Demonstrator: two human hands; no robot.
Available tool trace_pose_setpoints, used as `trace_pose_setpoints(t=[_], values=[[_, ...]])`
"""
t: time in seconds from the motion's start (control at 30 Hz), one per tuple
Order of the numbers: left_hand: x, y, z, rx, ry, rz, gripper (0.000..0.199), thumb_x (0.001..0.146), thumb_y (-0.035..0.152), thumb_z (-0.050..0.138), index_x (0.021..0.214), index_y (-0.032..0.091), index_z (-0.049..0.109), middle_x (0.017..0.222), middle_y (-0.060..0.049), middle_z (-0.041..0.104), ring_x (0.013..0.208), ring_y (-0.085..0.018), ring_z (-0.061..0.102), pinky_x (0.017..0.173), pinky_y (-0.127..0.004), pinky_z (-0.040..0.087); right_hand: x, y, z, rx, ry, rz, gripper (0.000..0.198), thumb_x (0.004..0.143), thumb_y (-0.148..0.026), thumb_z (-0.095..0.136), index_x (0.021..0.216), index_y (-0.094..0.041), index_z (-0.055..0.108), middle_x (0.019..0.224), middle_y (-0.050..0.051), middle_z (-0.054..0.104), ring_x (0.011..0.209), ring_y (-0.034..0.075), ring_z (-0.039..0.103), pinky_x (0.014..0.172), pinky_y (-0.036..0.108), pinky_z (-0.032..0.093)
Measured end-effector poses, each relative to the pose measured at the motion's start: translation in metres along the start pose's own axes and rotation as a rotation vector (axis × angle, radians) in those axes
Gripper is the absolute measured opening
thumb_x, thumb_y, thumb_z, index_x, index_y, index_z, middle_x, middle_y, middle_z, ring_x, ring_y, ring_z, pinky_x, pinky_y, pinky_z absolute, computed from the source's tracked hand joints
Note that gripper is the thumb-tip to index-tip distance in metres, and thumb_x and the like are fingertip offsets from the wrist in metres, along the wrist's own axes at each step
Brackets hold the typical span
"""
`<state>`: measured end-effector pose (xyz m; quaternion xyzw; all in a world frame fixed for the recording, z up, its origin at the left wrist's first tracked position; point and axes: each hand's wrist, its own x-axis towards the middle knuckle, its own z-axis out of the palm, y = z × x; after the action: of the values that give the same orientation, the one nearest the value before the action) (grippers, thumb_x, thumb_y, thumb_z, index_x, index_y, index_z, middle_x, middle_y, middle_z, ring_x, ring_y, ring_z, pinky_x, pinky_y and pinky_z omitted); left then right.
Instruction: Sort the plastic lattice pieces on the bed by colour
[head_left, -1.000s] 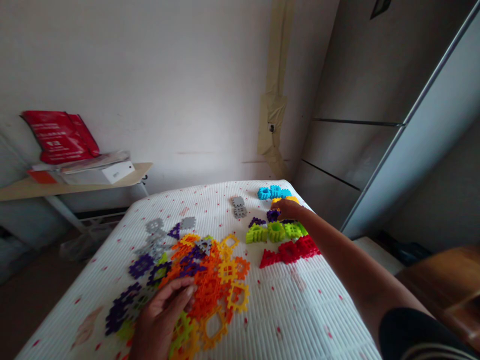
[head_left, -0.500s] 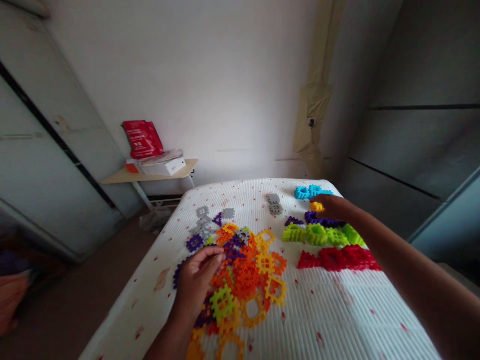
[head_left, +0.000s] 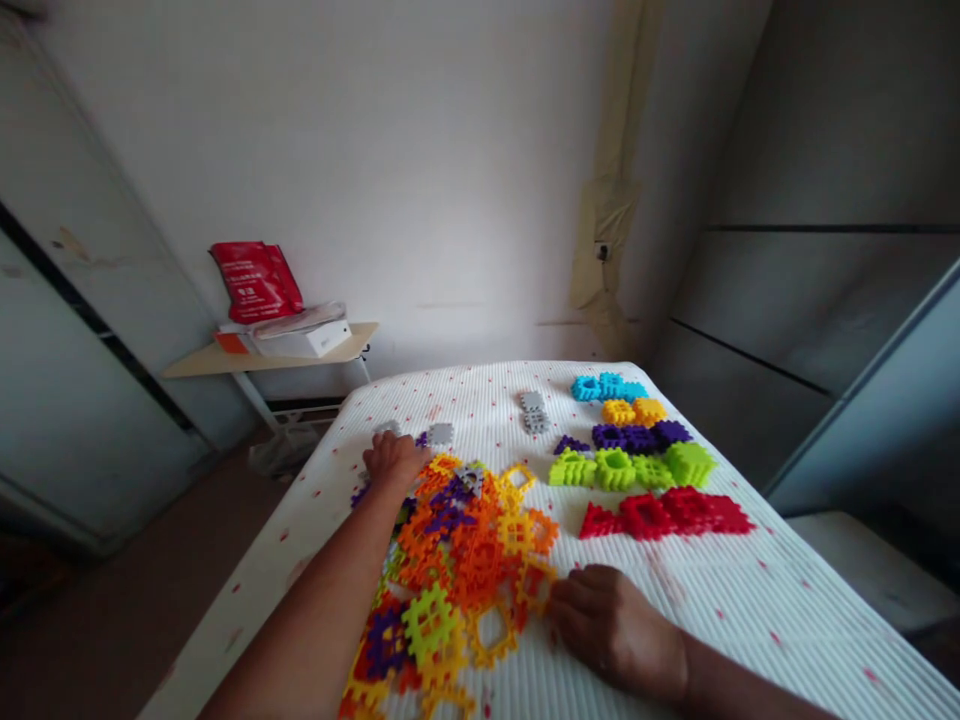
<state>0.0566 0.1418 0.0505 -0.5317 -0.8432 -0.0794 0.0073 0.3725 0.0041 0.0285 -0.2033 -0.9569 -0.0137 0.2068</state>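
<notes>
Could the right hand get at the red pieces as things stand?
Probably yes: the right hand is near the red pieces with only white cloth showing between them, and the left hand is well off to the left.

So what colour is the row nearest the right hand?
That row of pieces is red, seen best in the head view.

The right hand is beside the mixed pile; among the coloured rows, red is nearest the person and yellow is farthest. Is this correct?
No: the head view shows the blue row farthest, beyond the yellow row. The right hand is beside the mixed pile, and the red row is nearest.
</notes>
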Motion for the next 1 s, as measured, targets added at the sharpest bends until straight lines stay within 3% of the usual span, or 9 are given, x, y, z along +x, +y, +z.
trace_pose_setpoints(t=[0.37, 0.63, 0.87, 1.0], values=[[0.013, 0.006, 0.008, 0.041, -0.073, -0.071, 0.043, 0.068, 0.040, 0.057, 0.100, 0.013, 0.064, 0.117, -0.021, 0.054, 0.113, -0.036, 0.044, 0.084, -0.047, 0.038, -0.008, -0.005, 0.017, -0.009, 0.021, -0.041, 0.017, 0.088, -0.015, 0.043, 0.071, -0.017, 0.048, 0.067, 0.001, 0.055, 0.056, 0.011, 0.045, 0.051, 0.028, 0.025], [0.008, 0.006, 0.001, -0.036, -0.062, 0.009, 0.031, 0.066, 0.030, 0.058, 0.093, 0.015, 0.065, 0.104, -0.019, 0.061, 0.105, -0.035, 0.053, 0.079, -0.042, 0.043, -0.008, -0.004, 0.017, 0.009, 0.038, -0.036, 0.019, 0.089, -0.015, 0.042, 0.071, -0.017, 0.048, 0.066, 0.001, 0.054, 0.057, 0.012, 0.046, 0.051, 0.028, 0.026], [-0.031, -0.002, -0.015, -0.310, 0.010, 0.193, 0.036, 0.074, 0.028, 0.053, 0.109, 0.023, 0.056, 0.090, -0.005, 0.069, 0.086, -0.020, 0.063, 0.074, -0.027, 0.045, -0.009, -0.001, 0.019, 0.056, 0.058, -0.033, 0.019, 0.088, -0.015, 0.039, 0.073, -0.017, 0.050, 0.067, 0.002, 0.056, 0.057, 0.012, 0.047, 0.052, 0.028, 0.031], [-0.069, -0.005, -0.011, -0.515, -0.014, 0.326, 0.038, 0.073, 0.023, 0.054, 0.112, 0.022, 0.055, 0.092, -0.001, 0.070, 0.084, -0.013, 0.064, 0.074, -0.021, 0.047, 0.011, 0.010, 0.006, 0.114, 0.170, 0.043, 0.018, 0.090, -0.015, 0.038, 0.082, -0.016, 0.054, 0.074, 0.005, 0.060, 0.066, 0.013, 0.054, 0.059, 0.025, 0.040]])
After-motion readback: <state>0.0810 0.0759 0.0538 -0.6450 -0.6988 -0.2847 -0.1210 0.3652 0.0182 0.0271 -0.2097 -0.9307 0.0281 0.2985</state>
